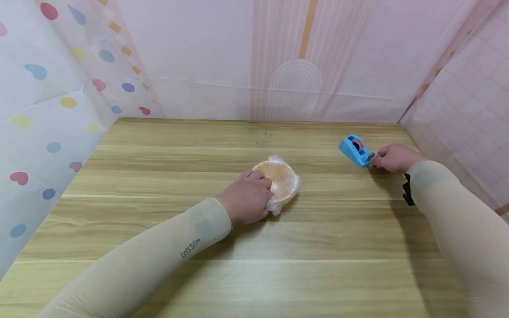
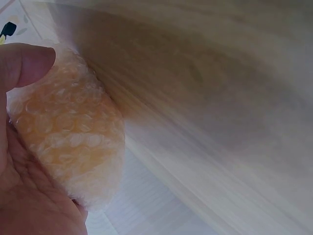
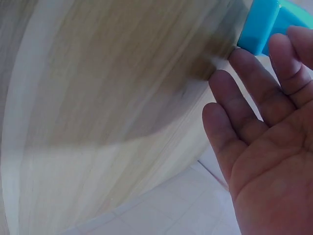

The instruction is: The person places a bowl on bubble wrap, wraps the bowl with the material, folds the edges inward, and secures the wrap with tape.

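Note:
My left hand (image 1: 248, 196) grips the near left side of a round orange bowl-like thing wrapped in clear bubble wrap (image 1: 283, 181), on the wooden table. In the left wrist view, the thumb lies over the bubble-wrapped thing (image 2: 73, 132), and the palm is against its side. Toward the back right stands a blue tape dispenser (image 1: 351, 148) with a pinkish roll in it. At its cutter end, thumb and index finger of my right hand (image 1: 395, 158) pinch together at the tape; the strip itself is hard to make out. The right wrist view shows the other fingers (image 3: 225, 127) loosely extended beside the dispenser (image 3: 259, 29).
The wood-grain table (image 1: 310, 265) reaches back to a pink patterned sheet (image 1: 199, 53). On the left hangs a sheet with coloured dots (image 1: 39, 132), and on the right a pink grid-patterned one (image 1: 469, 97). A black strap (image 1: 408, 190) shows at the right wrist.

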Demonstrator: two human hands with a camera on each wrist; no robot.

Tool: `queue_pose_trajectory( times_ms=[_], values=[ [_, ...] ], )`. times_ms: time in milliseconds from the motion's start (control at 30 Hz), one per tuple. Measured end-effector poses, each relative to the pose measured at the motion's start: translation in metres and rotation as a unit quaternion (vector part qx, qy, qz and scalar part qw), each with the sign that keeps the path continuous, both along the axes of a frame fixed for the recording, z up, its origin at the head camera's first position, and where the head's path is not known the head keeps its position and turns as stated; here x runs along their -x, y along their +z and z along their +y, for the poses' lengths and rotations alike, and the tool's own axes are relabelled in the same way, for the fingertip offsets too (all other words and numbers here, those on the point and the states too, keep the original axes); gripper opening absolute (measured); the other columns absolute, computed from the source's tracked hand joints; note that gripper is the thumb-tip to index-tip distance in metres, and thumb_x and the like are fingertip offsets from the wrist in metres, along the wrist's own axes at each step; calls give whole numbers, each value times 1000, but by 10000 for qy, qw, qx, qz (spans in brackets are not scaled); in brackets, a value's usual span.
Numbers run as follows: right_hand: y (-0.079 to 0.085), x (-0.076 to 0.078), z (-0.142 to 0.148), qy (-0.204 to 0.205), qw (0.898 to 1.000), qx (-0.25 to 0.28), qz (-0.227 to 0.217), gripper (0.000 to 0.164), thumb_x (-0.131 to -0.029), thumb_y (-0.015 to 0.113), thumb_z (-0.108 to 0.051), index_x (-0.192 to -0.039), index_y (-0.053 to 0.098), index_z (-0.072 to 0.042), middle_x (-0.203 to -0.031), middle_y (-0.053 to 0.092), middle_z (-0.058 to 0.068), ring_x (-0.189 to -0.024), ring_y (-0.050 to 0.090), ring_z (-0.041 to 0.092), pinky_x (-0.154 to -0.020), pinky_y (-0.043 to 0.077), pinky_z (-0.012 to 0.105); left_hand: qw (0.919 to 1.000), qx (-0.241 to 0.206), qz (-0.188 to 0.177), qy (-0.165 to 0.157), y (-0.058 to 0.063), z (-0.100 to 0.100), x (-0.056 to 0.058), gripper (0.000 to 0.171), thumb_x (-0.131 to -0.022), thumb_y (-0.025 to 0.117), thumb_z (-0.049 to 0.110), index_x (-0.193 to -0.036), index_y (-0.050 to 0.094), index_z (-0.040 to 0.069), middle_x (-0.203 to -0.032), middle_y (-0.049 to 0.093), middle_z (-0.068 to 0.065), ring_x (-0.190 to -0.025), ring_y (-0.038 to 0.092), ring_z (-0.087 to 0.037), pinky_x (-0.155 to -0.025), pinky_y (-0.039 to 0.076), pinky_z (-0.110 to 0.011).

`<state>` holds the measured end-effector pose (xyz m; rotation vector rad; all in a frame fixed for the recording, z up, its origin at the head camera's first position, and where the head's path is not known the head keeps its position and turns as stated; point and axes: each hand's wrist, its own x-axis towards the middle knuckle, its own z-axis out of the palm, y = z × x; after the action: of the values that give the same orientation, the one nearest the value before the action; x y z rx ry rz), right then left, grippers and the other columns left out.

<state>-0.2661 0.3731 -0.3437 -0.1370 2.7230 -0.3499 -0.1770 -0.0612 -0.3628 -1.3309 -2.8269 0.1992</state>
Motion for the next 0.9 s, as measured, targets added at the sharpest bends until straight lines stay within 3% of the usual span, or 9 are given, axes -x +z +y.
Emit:
queue_pose_trajectory(
  times_ms=[600,900],
  values=[
    [-1,-1,-4,-290,9996,14,61,37,-99,56,-34,-70,60,-12,-62,48,-4,-65,47,18,-60,37,33,10000,-44,-64,21,-2,-1,1,14,-96,66,28,-85,71,20,-93,61,2,-106,54,-25,-99,43,-43],
    [-5,-1,-1,-314,9994,3,166,33,-97,57,-33,-73,64,-11,-64,49,-2,-67,48,19,-60,37,33,10000,-72,-52,31,-2,-1,1,15,-96,65,29,-85,72,20,-94,62,2,-106,54,-25,-100,43,-43]
  ],
)
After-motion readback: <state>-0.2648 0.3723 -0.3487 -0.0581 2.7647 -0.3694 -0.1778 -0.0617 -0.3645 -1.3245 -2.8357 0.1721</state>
